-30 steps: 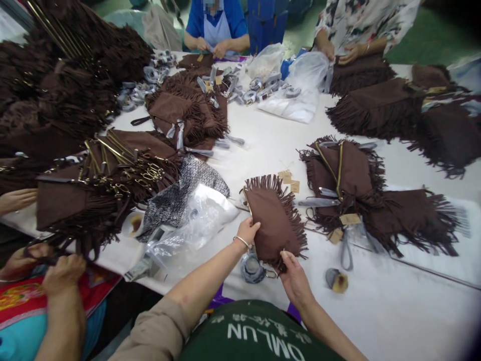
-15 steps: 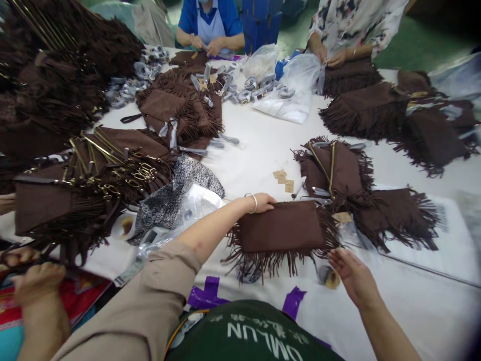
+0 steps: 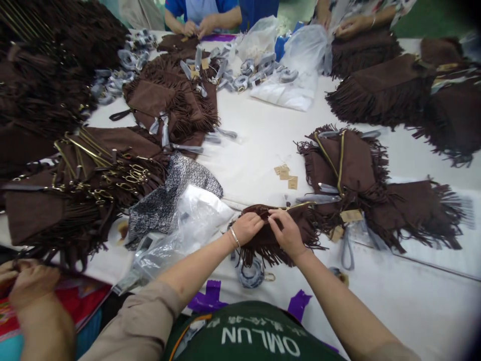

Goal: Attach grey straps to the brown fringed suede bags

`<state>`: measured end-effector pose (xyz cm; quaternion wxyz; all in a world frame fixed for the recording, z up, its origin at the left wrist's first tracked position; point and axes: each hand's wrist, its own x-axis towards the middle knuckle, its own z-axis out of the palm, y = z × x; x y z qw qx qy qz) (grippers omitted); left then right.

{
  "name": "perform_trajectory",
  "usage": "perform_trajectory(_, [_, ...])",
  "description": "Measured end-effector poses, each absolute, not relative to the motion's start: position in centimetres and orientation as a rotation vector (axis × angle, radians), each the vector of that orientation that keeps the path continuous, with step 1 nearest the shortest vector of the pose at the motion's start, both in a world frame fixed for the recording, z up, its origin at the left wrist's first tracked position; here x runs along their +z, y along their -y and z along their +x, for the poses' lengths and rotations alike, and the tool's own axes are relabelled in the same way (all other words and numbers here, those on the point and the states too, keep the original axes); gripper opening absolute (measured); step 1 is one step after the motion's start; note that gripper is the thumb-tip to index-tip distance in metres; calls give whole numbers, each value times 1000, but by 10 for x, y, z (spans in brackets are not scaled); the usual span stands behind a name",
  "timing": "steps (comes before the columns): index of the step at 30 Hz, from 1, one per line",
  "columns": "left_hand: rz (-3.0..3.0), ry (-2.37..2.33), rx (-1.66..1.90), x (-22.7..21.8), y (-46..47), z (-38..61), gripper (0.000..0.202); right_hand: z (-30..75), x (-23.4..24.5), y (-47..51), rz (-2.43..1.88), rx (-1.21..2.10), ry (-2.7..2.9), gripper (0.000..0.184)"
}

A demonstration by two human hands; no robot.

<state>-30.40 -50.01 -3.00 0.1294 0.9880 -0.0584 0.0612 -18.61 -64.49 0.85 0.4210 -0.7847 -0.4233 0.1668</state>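
A brown fringed bag (image 3: 266, 244) lies in front of me with its zipped top edge towards the far side. My left hand (image 3: 248, 228) has its fingers closed on the left part of that edge. Close beside it, my right hand (image 3: 287, 233) pinches the same edge near the middle. The gold zip shows to the right of my fingers, and the bag's mouth looks parted at the left. Below the fringe sits a coiled, wrapped strap (image 3: 250, 273) with a gold clip.
Brown fringed bags (image 3: 341, 165) lie at right, with paper tags (image 3: 287, 175) nearby. At left are a bag pile with gold clips (image 3: 131, 173), a patterned cloth (image 3: 171, 190) and clear plastic (image 3: 188, 225). Co-workers' hands (image 3: 199, 27) work across the table and at lower left.
My right hand has come up and left from the bag's lower right corner to its top edge. The left hand has shifted slightly down. The zip edge and the coiled strap now show.
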Motion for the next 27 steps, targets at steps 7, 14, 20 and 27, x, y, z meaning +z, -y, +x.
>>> perform_trajectory(7, [2706,90,-84,-34,521,-343,26,-194,-24,669,-2081,745,1436,19])
perform_trajectory(14, [2633,-482,-499,-34,521,-314,24,-210,-27,673,-2104,794,1274,18])
perform_trajectory(20, [2608,-499,-750,-37,503,-267,25,-191,-45,636,-2312,811,1199,11])
perform_trajectory(27, [2581,-413,-736,-45,487,-262,21,-187,-62,626,-2340,813,1107,12])
